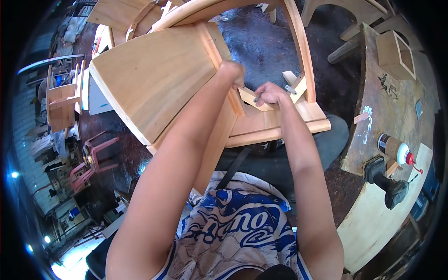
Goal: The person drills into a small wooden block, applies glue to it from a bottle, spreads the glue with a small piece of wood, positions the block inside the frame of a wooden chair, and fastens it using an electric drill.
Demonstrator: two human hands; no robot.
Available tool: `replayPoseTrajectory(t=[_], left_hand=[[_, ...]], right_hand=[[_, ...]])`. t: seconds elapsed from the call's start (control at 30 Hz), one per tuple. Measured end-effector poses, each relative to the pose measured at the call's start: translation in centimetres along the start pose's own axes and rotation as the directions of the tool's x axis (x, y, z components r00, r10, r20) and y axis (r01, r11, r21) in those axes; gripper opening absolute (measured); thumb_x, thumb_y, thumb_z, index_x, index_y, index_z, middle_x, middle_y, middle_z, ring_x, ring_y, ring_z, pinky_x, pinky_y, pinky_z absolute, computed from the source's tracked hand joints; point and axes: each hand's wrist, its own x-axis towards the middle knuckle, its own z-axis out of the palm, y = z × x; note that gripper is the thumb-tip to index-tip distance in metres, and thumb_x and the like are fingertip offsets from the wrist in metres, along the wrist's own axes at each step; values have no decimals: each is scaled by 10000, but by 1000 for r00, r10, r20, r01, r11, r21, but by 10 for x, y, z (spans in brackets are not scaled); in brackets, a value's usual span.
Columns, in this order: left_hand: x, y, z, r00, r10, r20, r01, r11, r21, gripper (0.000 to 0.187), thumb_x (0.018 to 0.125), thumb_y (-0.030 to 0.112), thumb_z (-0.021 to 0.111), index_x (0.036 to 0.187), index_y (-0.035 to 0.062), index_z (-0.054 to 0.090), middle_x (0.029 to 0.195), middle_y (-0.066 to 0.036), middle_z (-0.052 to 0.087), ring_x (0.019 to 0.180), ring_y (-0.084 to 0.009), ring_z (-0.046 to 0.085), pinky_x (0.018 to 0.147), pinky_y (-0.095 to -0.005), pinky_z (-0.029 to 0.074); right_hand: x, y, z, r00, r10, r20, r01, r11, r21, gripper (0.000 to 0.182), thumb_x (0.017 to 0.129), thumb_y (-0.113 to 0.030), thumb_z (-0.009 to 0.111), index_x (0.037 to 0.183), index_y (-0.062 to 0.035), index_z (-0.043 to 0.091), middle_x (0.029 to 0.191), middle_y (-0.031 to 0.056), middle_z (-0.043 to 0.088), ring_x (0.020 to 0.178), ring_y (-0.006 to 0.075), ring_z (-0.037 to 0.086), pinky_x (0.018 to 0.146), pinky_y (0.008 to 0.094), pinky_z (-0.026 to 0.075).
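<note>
A light wooden chair frame [219, 46] lies tipped over in front of me, its broad flat panel [151, 74] to the left. My left hand [232, 73] is closed over a rail of the frame, by the upper end of a short wooden brace [247, 96]; its fingertips are partly hidden. On that brace my right hand [269, 94] has its fingers curled, pinching a small metal piece [256, 99] that looks like a bolt. Just right of this hand, another metal bolt [290, 89] stands out from a second short brace [299, 88].
At the right, a worn workbench [357, 151] carries a glue bottle [395, 148], a cordless drill [389, 185], loose screws [386, 86] and an open wooden box [396, 55]. A pink stool frame [95, 158] lies on the floor at left.
</note>
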Motion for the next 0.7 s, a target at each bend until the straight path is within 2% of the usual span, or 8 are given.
replayPoseTrajectory(t=[0.07,0.17,0.23,0.47,0.5,0.57,0.7], left_hand=[[-6,2,-4,1000,-21,1,21,1000,1,364,701,208,802,1060,148,787,1103,-77,753,1048,-255,713,863,-392,566],[-10,3,-5,999,-19,-28,18,1000,-24,354,720,186,767,1071,147,784,1130,-81,747,1074,-254,707,877,-388,566],[-12,4,-7,1000,-26,-15,26,1000,-6,388,741,141,741,1126,93,754,1167,-108,731,1104,-293,690,884,-409,553],[-11,5,-7,999,-24,24,24,1000,21,388,754,145,739,1141,115,755,1178,-107,728,1104,-278,692,886,-405,553],[-11,6,-7,999,-29,33,29,999,15,393,761,159,750,1152,123,752,1193,-101,724,1119,-273,686,903,-403,545],[-11,7,-8,999,-32,43,31,999,9,397,767,174,760,1162,131,750,1208,-94,719,1134,-269,679,921,-400,538],[-14,9,-9,997,-32,64,29,999,37,420,778,226,788,1187,145,741,1241,-76,708,1183,-255,654,968,-392,513]], right_hand=[[-4,-4,0,1000,24,11,-24,1000,-15,650,579,-156,873,1205,-66,721,1143,133,732,1103,256,670,961,348,495],[3,2,3,999,27,19,-27,999,16,646,585,-152,870,1208,-67,720,1147,129,731,1109,254,669,967,343,492],[2,1,3,1000,20,11,-20,1000,14,644,589,-150,868,1210,-61,718,1140,132,733,1102,252,671,966,341,491],[3,1,4,999,-18,31,17,999,52,643,599,-152,864,1212,-33,711,1104,124,746,1074,250,683,964,333,494],[2,0,4,999,-17,31,15,999,51,643,599,-152,864,1212,-33,711,1104,124,746,1074,250,683,964,333,494],[0,-1,5,1000,-5,7,5,999,44,586,580,-119,859,1156,-100,755,1108,133,740,1073,278,678,940,375,508],[9,5,7,999,-32,20,32,999,-9,595,585,-134,854,1170,-104,751,1115,133,739,1067,279,680,940,377,508]])
